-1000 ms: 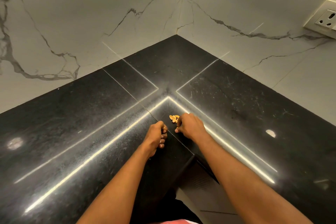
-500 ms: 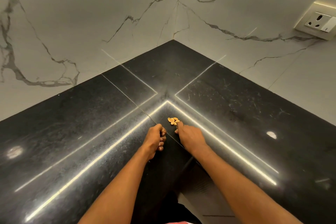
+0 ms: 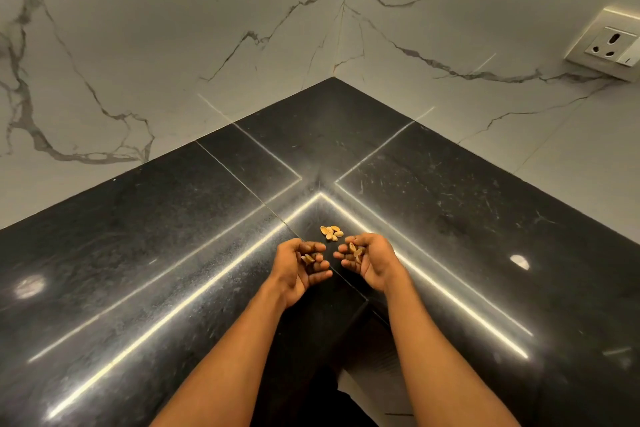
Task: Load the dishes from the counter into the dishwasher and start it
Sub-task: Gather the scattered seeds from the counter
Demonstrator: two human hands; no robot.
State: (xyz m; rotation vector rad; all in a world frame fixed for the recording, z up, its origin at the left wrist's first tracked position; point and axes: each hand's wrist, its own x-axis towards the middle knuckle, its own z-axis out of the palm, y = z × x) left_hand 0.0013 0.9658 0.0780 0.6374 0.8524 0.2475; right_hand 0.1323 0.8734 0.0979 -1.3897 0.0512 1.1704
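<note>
Head view: the black counter [image 3: 450,218] is seen at its inner corner, under marble walls [image 3: 173,28]. No dishes and no dishwasher are shown in this view, so their whereabouts cannot be told. The left hand [image 3: 299,269] is held just above the counter, half curled, with a few nut shells [image 3: 308,258] cupped loosely under the fingers. The right hand [image 3: 369,258] is curled likewise round shell halves [image 3: 355,250]. A small pile [image 3: 331,232] of shells lies on the counter just beyond both hands, apart from them.

The step is judged to be the clearing of debris, with the loading not yet begun. Neither hold is tight: gaps are left between the fingers, so pieces could be dropped if either hand is tipped or moved quickly. The hands are poised near the counter's front edge [image 3: 367,302], and anything spilled there could fall to the floor below. If the pile is to be gathered with hands already part full, shells could be scattered or pushed into the seam between the slabs. A socket [image 3: 611,45] is set well apart on the right wall and is not judged to be at risk.
</note>
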